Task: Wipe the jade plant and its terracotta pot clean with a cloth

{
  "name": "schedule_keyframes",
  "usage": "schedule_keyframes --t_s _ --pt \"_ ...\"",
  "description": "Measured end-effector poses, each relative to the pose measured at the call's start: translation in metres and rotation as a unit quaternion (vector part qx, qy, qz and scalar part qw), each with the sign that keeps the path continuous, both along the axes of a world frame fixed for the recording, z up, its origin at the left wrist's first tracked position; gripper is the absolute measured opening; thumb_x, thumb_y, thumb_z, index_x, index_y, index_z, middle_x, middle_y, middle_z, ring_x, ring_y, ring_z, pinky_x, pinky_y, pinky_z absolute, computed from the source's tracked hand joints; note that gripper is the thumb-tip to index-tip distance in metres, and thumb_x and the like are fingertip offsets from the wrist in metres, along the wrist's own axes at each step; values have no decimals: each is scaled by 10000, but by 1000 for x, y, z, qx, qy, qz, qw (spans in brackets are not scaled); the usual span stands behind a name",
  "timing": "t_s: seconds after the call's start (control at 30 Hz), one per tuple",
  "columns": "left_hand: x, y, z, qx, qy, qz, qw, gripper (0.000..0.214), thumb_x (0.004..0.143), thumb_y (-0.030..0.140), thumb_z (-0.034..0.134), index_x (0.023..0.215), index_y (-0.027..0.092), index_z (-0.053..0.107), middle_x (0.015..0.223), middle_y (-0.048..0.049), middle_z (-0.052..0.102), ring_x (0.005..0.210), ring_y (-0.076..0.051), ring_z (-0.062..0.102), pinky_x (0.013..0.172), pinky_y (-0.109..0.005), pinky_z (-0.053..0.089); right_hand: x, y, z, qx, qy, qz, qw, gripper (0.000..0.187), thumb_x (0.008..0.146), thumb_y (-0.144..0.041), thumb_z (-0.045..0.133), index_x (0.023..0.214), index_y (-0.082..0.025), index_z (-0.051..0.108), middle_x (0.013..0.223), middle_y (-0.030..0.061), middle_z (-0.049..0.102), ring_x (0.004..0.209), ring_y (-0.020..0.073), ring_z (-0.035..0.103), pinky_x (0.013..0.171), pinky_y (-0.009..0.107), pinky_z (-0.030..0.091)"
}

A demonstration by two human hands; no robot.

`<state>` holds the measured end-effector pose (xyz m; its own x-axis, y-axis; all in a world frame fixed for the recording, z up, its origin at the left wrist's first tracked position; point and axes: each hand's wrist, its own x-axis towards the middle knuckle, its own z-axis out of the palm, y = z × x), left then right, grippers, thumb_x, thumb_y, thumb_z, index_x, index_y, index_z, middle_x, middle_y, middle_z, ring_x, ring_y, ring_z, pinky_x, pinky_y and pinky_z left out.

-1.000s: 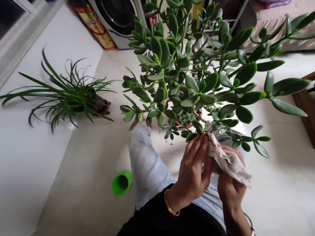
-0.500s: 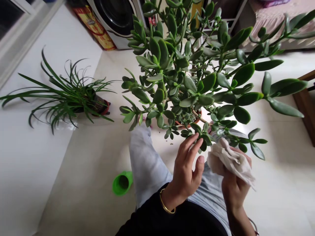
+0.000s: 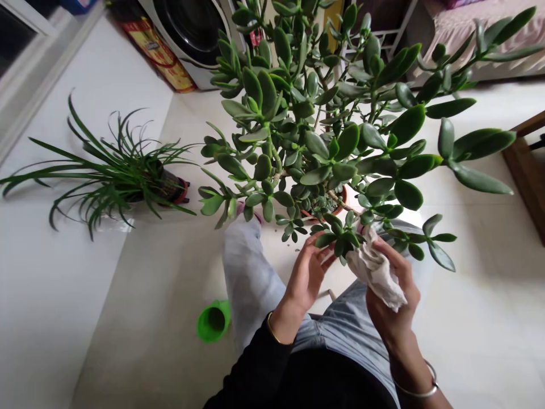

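A large jade plant (image 3: 323,130) with thick green leaves fills the middle of the head view; its reddish pot (image 3: 343,200) shows partly below the leaves. My right hand (image 3: 394,307) is closed on a crumpled white cloth (image 3: 374,270), pressed against a low sprig of leaves (image 3: 340,241). My left hand (image 3: 304,275) reaches up from below, its fingertips pinching the same sprig from the left. My knees in light trousers (image 3: 251,284) lie under both hands.
A grassy plant in a dark pot (image 3: 123,176) stands at the left by the white wall. A green cup (image 3: 213,321) lies on its side on the floor. A washing machine (image 3: 191,28) and a wooden furniture edge (image 3: 530,170) border the space.
My left hand let go of the leaves and opened, then closed again on a low sprig. My right hand brought the cloth back up against the leaves.
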<state>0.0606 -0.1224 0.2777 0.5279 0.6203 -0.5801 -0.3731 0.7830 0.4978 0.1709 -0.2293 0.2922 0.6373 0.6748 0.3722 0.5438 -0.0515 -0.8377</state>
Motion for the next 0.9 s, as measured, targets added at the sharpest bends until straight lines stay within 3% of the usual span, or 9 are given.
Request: schedule_keyframes --t_s 0.1,0.3,0.57,0.67,0.77,0.9 --pt "6 2 2 -125 -100 -24 987 247 894 356 681 1074 191 714 1074 -49 765 1006 -184 705 965 -344 531 4 -3 4 -15 -8 24 1000 573 854 -120 644 1413 -238 610 1384 116 694 1208 267 705 975 411 587" --pt "17 11 6 -231 -177 -54 955 405 1022 454 497 1109 131 725 1015 -67 786 915 -185 712 844 -327 506 9 -7 8 -23 -30 35 999 617 829 -72 610 1421 -245 600 1385 105 701 1211 261 718 985 396 604" --pt "25 17 -3 -245 -184 -87 948 279 992 323 560 1088 142 750 890 -38 785 825 -176 709 843 -316 486 13 -14 24 -28 -136 14 990 490 853 -65 675 1319 -218 664 1167 85 801 954 205 797 783 261 633" --pt "25 21 -2 -234 -182 -97 950 308 1015 346 530 1068 145 757 877 -41 790 820 -185 726 822 -316 504 16 -9 36 -30 -160 39 986 541 886 -72 677 1404 -218 616 1271 111 770 1070 227 780 884 310 643" --pt "27 26 2 -225 -164 -92 956 336 1039 323 479 998 145 762 932 -49 800 876 -184 740 849 -309 519 21 1 42 -90 -161 105 977 615 921 -81 606 1515 -216 525 1445 132 673 1249 261 711 957 372 637" --pt "29 29 6 -226 -123 -88 962 329 1035 245 463 919 161 759 903 -31 788 879 -148 730 872 -273 525 26 14 43 -140 -194 153 959 655 930 -72 534 1561 -238 479 1428 106 688 1222 265 721 911 392 650"
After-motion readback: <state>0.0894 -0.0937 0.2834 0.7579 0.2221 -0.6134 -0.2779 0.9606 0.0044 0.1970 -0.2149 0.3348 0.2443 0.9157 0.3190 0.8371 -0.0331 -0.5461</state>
